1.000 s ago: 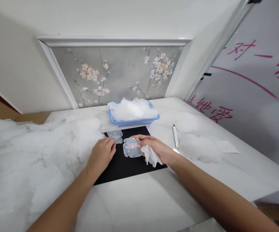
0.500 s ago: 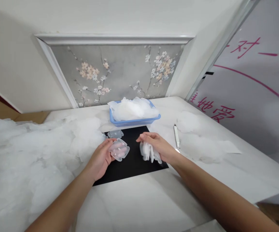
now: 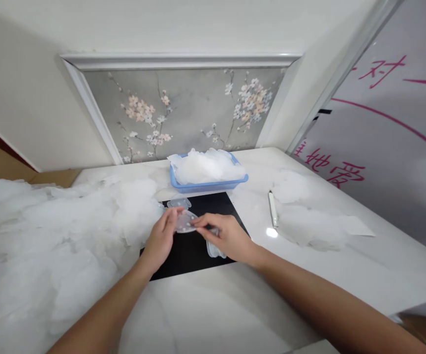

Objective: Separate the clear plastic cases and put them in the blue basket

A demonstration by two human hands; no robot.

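Observation:
Over the black mat (image 3: 179, 263), my left hand (image 3: 161, 241) holds a thin, translucent plastic piece (image 3: 185, 222) with small white dots, pinched at its left side. My right hand (image 3: 231, 238) has its thumb and forefinger closed at the right edge of that same piece. Tucked under the right palm are several more translucent pieces (image 3: 214, 250), partly hidden by the fingers. Another clear piece (image 3: 179, 203) lies at the mat's far left corner, just beyond my left hand.
A blue basket (image 3: 209, 187) heaped with whitish translucent pieces stands behind the mat. A large pile of similar pieces (image 3: 50, 250) covers the table's left side. On the right lie a white pen-like tool (image 3: 272, 209) and more thin pieces (image 3: 311, 226). A whiteboard (image 3: 390, 147) borders the right.
My right hand has moved left to meet the piece in my left hand, bringing its handful of pieces along. The held piece has tilted flatter. The view has shifted slightly.

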